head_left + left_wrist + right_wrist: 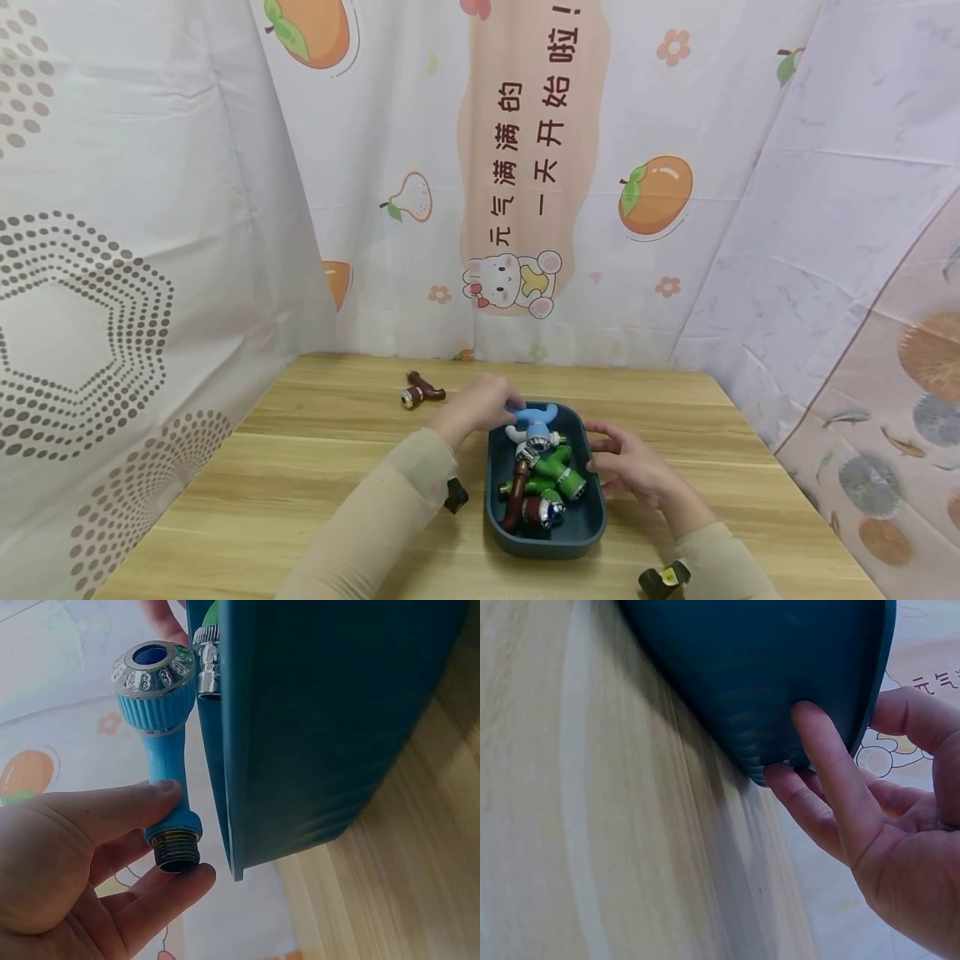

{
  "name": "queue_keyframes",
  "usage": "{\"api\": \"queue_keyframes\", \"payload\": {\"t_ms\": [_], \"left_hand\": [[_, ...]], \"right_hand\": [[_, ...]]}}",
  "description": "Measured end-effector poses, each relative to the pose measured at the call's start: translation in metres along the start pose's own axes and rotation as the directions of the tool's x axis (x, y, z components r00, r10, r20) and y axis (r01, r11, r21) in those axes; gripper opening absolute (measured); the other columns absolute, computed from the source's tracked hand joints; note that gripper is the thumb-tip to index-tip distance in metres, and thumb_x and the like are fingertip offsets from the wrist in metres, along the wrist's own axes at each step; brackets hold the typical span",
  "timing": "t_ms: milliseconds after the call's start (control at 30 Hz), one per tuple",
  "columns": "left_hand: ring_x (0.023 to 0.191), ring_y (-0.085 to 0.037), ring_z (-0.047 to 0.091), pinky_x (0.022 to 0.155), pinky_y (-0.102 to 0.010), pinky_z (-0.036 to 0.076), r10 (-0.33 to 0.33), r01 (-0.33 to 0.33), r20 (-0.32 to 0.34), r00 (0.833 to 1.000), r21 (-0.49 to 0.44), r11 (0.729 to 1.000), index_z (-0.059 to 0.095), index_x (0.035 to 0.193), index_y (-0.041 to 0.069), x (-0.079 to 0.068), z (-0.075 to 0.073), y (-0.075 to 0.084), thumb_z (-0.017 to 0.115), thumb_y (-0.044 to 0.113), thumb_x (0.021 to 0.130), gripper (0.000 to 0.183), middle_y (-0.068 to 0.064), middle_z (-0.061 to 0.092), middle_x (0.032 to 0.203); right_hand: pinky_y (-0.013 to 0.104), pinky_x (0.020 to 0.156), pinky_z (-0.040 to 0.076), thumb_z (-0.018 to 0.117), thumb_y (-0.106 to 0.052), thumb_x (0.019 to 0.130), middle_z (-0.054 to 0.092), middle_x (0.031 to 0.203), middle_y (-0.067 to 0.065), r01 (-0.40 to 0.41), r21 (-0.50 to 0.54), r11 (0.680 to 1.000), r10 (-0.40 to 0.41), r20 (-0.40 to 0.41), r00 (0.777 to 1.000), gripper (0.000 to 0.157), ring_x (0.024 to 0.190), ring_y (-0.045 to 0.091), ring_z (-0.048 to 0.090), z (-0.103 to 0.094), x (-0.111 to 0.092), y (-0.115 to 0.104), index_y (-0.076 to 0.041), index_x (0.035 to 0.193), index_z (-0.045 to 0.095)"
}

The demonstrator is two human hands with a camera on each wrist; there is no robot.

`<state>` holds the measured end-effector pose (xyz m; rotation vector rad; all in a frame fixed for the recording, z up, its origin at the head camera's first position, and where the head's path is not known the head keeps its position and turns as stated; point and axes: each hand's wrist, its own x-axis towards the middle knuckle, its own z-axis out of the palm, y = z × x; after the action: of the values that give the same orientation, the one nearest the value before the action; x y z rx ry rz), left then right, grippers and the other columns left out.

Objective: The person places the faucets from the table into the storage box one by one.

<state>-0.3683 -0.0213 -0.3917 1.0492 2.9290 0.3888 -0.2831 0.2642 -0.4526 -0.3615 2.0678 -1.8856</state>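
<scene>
My left hand [483,407] is at the far left corner of a dark blue plastic tray [546,548]. It pinches a light blue tap [166,761] with a chrome-rimmed knob and a threaded end; the thumb lies along its body. From above, the blue tap shows at the tray's far end, next to a white one [517,435]. Nearer in the tray lie green taps [572,483] and brown taps [516,492], partly overlapping. My right hand [633,468] touches the tray's right outer wall with extended fingers, as the right wrist view [907,840] also shows.
A brown tap [422,390] lies on the wooden table [360,433] left of the tray, toward the back. Black straps or devices show near both wrists. Printed curtains [420,275] hang behind the table and along both sides.
</scene>
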Motion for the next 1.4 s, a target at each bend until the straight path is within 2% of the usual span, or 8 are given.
{"api": "queue_keyframes", "payload": {"t_ms": [233, 767, 967, 1167, 1400], "left_hand": [[0.098, -0.012, 0.064, 0.087, -0.031, 0.054, -0.010, 0.010, 0.009, 1.000, -0.029, 1.000, 0.081, 0.109, 0.019, 0.0007, 0.0019, 0.0047, 0.077, 0.015, 0.092, 0.018, 0.005, 0.073, 0.109], [0.105, -0.015, 0.064, 0.090, -0.032, 0.053, -0.020, 0.021, 0.036, 0.999, -0.027, 0.999, 0.080, 0.112, 0.017, 0.0047, 0.0007, 0.0104, 0.077, 0.015, 0.092, 0.020, 0.003, 0.073, 0.112], [0.114, -0.018, 0.064, 0.097, -0.035, 0.051, -0.037, 0.037, 0.023, 0.999, -0.024, 0.999, 0.079, 0.114, 0.016, 0.0060, 0.0002, 0.0078, 0.076, 0.017, 0.093, 0.021, 0.003, 0.073, 0.115], [0.111, -0.016, 0.065, 0.095, -0.034, 0.052, -0.043, 0.044, 0.013, 0.999, -0.035, 0.998, 0.079, 0.116, 0.015, 0.0062, -0.0014, 0.0060, 0.076, 0.018, 0.093, 0.023, 0.003, 0.073, 0.115], [0.114, -0.016, 0.064, 0.097, -0.035, 0.051, -0.058, 0.058, -0.008, 0.998, -0.066, 0.996, 0.076, 0.122, 0.015, 0.0014, -0.0052, 0.0048, 0.074, 0.024, 0.095, 0.028, 0.003, 0.072, 0.119]], "right_hand": [[0.054, 0.076, 0.059, 0.061, 0.002, 0.092, 0.037, 0.146, 0.041, -0.005, 0.013, 1.000, 0.005, 0.000, 1.000, 0.076, 0.109, 0.040, 0.065, -0.0010, 0.0012, 0.0018, 0.002, 0.158, 0.023], [0.054, 0.076, 0.059, 0.062, 0.001, 0.092, 0.038, 0.145, 0.041, -0.003, 0.021, 1.000, 0.003, 0.000, 1.000, 0.076, 0.110, 0.041, 0.064, -0.0022, 0.0010, 0.0032, 0.002, 0.158, 0.023], [0.053, 0.075, 0.060, 0.063, 0.001, 0.092, 0.039, 0.145, 0.040, -0.004, 0.016, 1.000, 0.004, -0.005, 1.000, 0.076, 0.109, 0.040, 0.065, -0.0020, 0.0009, 0.0024, 0.002, 0.158, 0.024], [0.054, 0.074, 0.059, 0.062, 0.001, 0.092, 0.039, 0.145, 0.040, -0.007, 0.013, 1.000, 0.007, -0.008, 1.000, 0.076, 0.108, 0.039, 0.065, -0.0022, 0.0011, 0.0029, 0.002, 0.158, 0.024], [0.055, 0.075, 0.059, 0.063, 0.000, 0.093, 0.039, 0.145, 0.040, -0.008, 0.007, 1.000, 0.008, -0.008, 1.000, 0.076, 0.108, 0.039, 0.065, -0.0014, 0.0016, 0.0030, 0.002, 0.158, 0.024]]}}
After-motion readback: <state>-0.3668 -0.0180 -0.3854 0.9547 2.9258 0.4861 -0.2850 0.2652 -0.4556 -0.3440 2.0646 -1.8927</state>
